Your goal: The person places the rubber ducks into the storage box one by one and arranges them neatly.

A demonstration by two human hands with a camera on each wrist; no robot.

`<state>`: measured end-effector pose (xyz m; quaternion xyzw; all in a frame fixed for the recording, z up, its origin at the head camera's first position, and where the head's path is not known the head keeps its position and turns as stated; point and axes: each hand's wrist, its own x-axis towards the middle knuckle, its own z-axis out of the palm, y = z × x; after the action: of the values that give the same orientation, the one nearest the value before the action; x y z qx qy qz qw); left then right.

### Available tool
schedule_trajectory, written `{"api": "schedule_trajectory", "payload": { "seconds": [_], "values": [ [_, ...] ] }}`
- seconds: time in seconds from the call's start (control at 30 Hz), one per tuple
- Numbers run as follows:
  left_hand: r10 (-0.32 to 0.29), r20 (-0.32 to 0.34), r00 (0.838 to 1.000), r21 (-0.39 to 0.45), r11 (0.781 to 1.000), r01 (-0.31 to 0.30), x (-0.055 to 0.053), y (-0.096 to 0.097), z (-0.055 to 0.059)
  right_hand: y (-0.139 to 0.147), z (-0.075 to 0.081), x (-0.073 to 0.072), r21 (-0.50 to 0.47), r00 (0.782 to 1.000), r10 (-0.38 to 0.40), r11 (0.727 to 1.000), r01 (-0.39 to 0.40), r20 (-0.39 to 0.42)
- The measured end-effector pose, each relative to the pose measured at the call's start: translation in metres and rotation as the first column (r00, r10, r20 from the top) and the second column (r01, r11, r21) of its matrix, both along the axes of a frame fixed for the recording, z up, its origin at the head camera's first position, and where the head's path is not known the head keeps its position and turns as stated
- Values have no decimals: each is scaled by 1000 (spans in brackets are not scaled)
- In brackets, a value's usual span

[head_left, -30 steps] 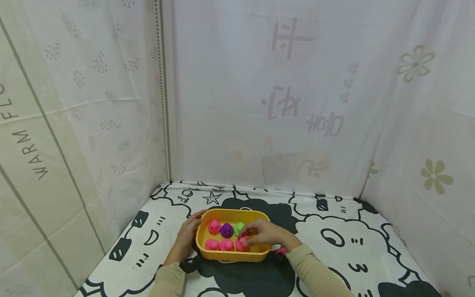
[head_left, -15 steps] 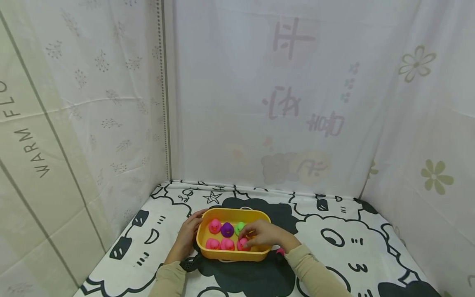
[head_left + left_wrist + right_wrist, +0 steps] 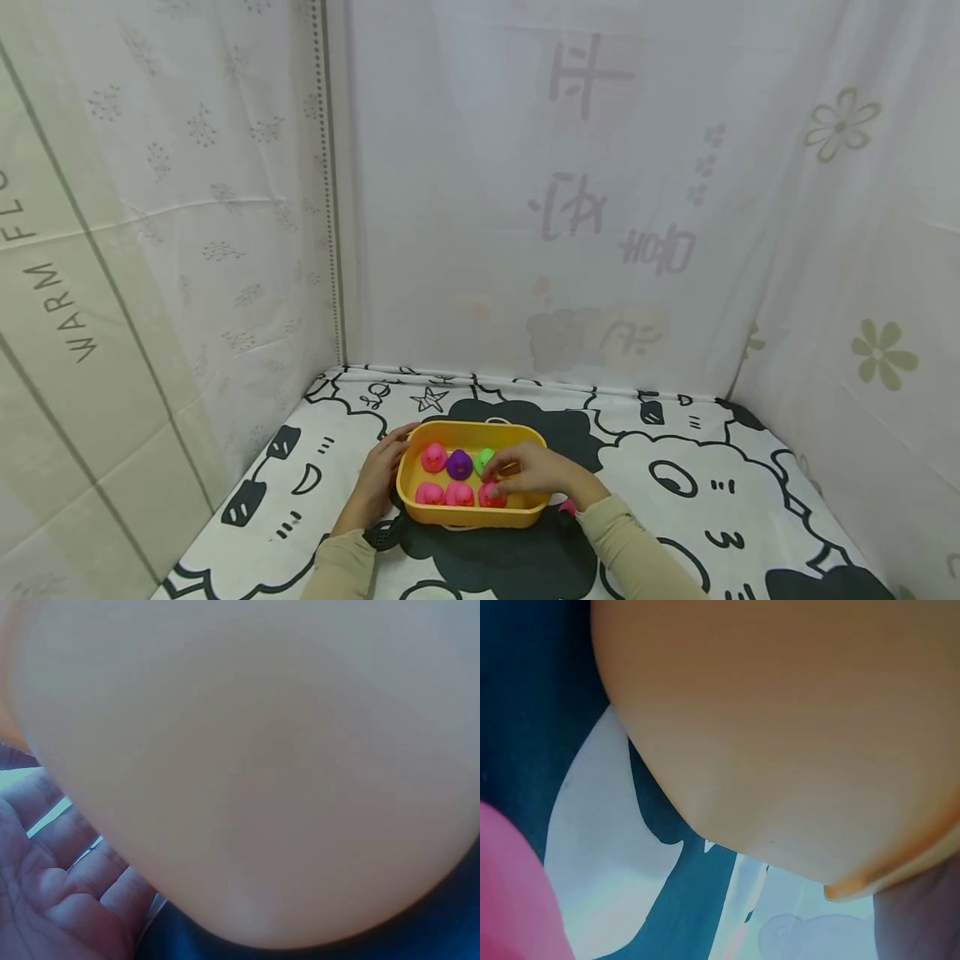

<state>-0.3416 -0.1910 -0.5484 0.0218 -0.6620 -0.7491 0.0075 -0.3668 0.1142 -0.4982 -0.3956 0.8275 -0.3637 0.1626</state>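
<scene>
A yellow plastic tray [image 3: 472, 517] stands in front of me with small rubber ducks in two rows. The back row has a pink duck [image 3: 433, 457], a purple duck [image 3: 459, 466] and a green duck [image 3: 483, 461]. In the front row are two pink ducks [image 3: 430, 494] and, at its right end, another pink duck [image 3: 491, 497]. My right hand [image 3: 532, 469] reaches over the tray's right side and pinches that right-end duck. My left hand [image 3: 378, 479] rests along the tray's left outer wall; in the left wrist view its fingers [image 3: 94, 870] lie extended beside the wall.
A pink object [image 3: 567, 507], partly hidden by the right sleeve, lies outside the tray on the right. The cartoon-printed cloth [image 3: 697, 500] covers the table. Pale curtains [image 3: 525, 208] hang at the back and both sides.
</scene>
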Motion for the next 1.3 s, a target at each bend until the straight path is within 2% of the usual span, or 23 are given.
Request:
{"api": "schedule_trajectory", "payload": {
  "seconds": [0.13,0.4,0.7,0.97,1.3],
  "values": [
    [-12,1,1000,4,1000,12,0,-1,-1,2,2,0,-47,1000,-7,999,8,31],
    [-17,5,1000,10,1000,17,2,-2,0,8,11,4,-171,999,-34,985,36,14],
    [-14,-6,1000,19,1000,14,3,0,3,38,24,6,-223,995,-101,970,98,-6],
    [-17,-8,1000,5,1000,17,3,0,0,72,13,9,-236,976,-209,947,216,56],
    [-14,-16,1000,-7,1000,14,4,0,2,123,0,29,-358,967,-240,898,255,85]
  ]
}}
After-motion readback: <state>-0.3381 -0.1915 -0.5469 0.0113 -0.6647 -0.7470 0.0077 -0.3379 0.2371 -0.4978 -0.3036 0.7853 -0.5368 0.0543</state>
